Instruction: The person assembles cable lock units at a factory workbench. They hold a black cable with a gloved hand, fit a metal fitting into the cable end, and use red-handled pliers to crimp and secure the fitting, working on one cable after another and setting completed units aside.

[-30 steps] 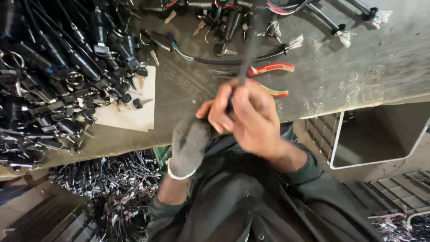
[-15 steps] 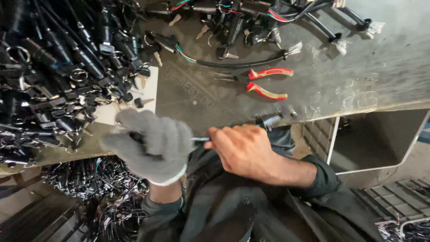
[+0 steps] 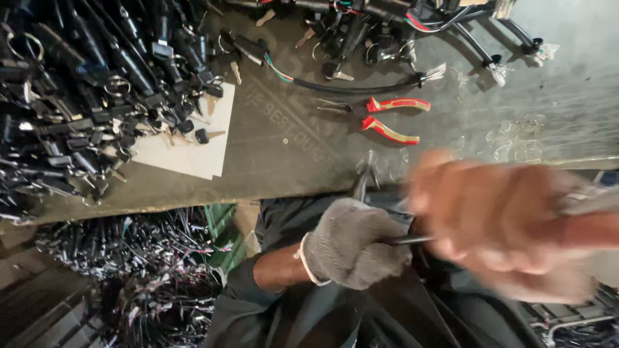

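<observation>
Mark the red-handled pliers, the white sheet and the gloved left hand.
red-handled pliers (image 3: 377,116): head view, on the pivot end of the handles.
white sheet (image 3: 193,151): head view, on its bare middle.
gloved left hand (image 3: 354,241): head view, on the glove's back.

The left hand (image 3: 354,245) grips a thin cable (image 3: 409,240) at the near edge of the workbench (image 3: 290,148); the right hand (image 3: 496,225) (blurred) is just right of that grip. Beyond the grip lie pliers (image 3: 380,119). Far left of it, a sheet (image 3: 187,145) sits beside heaped connectors (image 3: 77,96).
</observation>
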`<state>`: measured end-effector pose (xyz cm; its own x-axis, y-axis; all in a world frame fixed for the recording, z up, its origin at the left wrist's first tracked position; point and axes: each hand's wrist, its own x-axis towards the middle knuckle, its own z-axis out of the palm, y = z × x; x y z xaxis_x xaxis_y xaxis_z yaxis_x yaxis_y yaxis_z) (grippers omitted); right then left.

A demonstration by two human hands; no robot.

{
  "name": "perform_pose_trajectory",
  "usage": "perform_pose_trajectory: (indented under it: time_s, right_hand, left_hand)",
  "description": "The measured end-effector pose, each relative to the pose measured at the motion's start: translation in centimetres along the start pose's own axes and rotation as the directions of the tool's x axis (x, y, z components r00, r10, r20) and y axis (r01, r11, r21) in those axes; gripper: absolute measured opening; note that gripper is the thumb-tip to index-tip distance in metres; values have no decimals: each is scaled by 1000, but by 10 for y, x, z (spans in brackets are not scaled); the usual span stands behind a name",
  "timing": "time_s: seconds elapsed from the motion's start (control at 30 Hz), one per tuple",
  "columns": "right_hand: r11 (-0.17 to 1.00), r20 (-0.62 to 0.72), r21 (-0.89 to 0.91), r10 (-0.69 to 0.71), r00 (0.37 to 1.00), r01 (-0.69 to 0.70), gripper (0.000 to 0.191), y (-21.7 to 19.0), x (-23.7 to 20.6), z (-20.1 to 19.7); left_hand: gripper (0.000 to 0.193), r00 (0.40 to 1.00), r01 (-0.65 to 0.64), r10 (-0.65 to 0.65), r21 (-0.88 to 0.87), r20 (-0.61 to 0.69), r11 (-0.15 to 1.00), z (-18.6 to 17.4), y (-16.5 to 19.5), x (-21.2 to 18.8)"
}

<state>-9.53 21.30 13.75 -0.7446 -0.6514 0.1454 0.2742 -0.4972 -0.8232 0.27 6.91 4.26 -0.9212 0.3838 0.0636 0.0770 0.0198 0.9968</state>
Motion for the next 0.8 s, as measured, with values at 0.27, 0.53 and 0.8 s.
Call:
perform_pose_trajectory:
  time_s: [0.27, 0.53, 0.8]
  right_hand:
    - [981, 47, 164, -117, 992, 108, 24, 11, -17, -46]
    - [870, -112, -228, 423, 899, -438, 32, 107, 4, -30]
    - [365, -126, -924, -1, 992, -117, 42, 143, -40, -77]
  left_hand:
    - [14, 970, -234, 227, -81, -90, 969, -41, -23, -2]
    - [37, 904, -12, -255, -615, -344, 788, -68, -49, -25]
    - [26, 735, -191, 64, -115, -675, 975, -30, -59, -12]
